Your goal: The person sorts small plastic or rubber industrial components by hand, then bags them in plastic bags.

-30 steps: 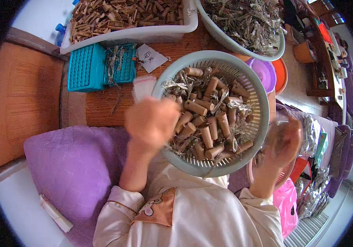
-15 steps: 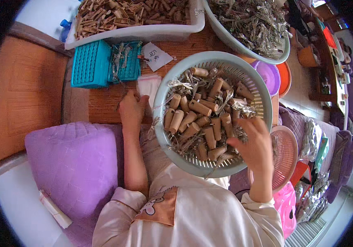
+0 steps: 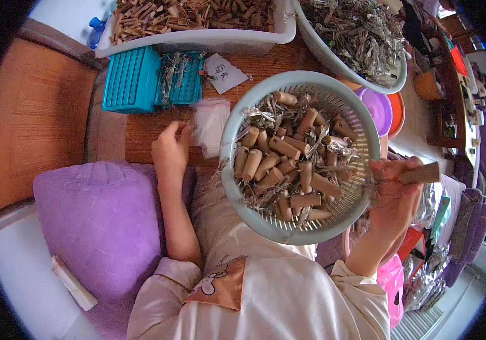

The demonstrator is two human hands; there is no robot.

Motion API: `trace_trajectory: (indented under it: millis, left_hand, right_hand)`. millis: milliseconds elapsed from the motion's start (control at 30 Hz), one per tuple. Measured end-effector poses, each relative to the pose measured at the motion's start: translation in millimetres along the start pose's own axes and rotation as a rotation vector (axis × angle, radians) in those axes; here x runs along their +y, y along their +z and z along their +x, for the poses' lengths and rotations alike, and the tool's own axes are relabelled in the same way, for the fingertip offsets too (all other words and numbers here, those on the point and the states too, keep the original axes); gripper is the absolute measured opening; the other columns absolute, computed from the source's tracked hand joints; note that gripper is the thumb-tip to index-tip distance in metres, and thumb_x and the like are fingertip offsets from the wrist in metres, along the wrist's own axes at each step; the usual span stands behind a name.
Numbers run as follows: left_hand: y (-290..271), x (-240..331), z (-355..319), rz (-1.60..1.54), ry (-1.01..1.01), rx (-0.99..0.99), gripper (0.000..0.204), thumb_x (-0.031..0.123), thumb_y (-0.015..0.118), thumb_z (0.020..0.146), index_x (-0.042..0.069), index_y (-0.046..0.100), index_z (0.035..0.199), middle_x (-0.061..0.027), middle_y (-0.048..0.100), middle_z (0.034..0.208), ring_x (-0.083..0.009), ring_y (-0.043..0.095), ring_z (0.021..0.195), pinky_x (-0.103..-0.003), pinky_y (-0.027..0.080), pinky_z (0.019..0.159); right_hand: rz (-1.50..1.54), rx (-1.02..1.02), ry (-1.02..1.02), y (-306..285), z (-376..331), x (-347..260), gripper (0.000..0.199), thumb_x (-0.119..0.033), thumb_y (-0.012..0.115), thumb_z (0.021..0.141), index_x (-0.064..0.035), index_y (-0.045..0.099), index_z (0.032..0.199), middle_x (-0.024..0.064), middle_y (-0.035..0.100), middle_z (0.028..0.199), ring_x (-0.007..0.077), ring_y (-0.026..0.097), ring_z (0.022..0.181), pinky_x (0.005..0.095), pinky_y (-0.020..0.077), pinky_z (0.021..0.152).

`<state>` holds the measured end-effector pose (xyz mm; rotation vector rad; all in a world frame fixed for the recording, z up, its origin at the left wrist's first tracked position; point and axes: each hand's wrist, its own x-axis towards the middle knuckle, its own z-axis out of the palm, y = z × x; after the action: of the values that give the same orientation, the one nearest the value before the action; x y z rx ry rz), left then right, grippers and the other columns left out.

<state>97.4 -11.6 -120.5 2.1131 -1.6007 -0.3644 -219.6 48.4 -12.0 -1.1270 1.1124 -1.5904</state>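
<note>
Over the table (image 3: pixel 141 137), the left hand (image 3: pixel 170 148) is held with fingers curled and thumb drawn near them — whether anything thin is pinched in that grip cannot be told. Just to its right, a pale sheet (image 3: pixel 212 129) is smeared by blur. In the grey basket (image 3: pixel 305 76), cardboard tubes (image 3: pixel 284 148) are heaped among silvery strands (image 3: pixel 260 114), the lower ones hidden. Beyond the basket's right rim, one brown tube (image 3: pixel 422 173) is gripped near one end by the right hand (image 3: pixel 393 184) — the closed fingers are blurred, the tube's far end left jutting rightward.
</note>
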Motion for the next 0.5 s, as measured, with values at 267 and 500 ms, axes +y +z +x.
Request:
trace_trajectory:
  millis: [267, 500]
  left_hand:
    - [-32.5, 15.2, -6.8, -1.064, -0.221, -0.257, 0.01, 0.016, 0.055, 0.08, 0.006, 0.054, 0.084, -0.0032, 0.061, 0.074, 0.0012, 0.033, 0.044, -0.015, 0.025, 0.039]
    - [-50.0, 23.3, -18.4, -1.38, -0.044, -0.224, 0.014, 0.016, 0.056, 0.08, 0.005, 0.05, 0.086, -0.0071, 0.059, 0.07, 0.0015, 0.025, 0.04, -0.015, 0.016, 0.036]
  right_hand:
    - [-0.07, -0.147, 0.08, -13.8, 29.2, 18.2, 0.032, -0.016, 0.056, 0.077, -0.004, 0.047, 0.105, 0.0079, 0.05, 0.1, 0.019, 0.049, 0.094, 0.0395, 0.0343, 0.088]
    - [-0.505, -0.225, 0.116, -10.5, 38.4, -1.0, 0.032, -0.021, 0.054, 0.079, 0.0024, 0.049, 0.1, 0.0116, 0.053, 0.102, 0.0229, 0.051, 0.092, 0.0363, 0.0368, 0.085]
